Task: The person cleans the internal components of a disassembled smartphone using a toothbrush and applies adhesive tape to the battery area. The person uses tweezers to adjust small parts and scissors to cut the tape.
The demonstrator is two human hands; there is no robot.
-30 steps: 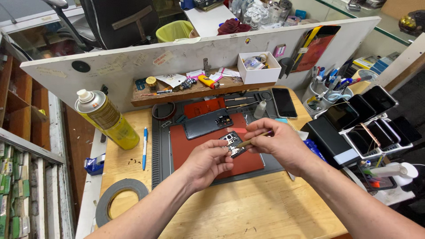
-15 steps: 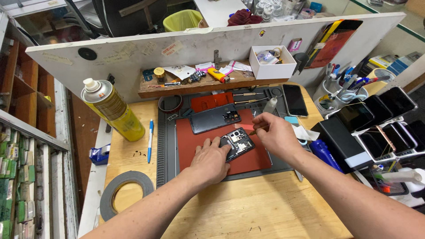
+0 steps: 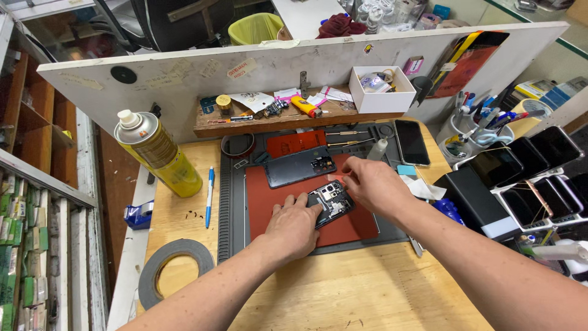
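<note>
- Wooden bench is seen crowded, with a red work mat laid on a dark ridged tray before a white partition.
- An opened phone, back removed and inner parts exposed, is lain on the red mat, tilted.
- It is pressed down by the left hand, fingers spread flat over its lower end.
- Its upper edge is met by the right hand, fingertips drawn narrow; whether a tool is pinched cannot be told.
- Exposed parts could probably be scratched or bent if pressure slips.
- The detached back cover lies just beyond and could be knocked.
- Small screws might be lost among clutter.
</note>
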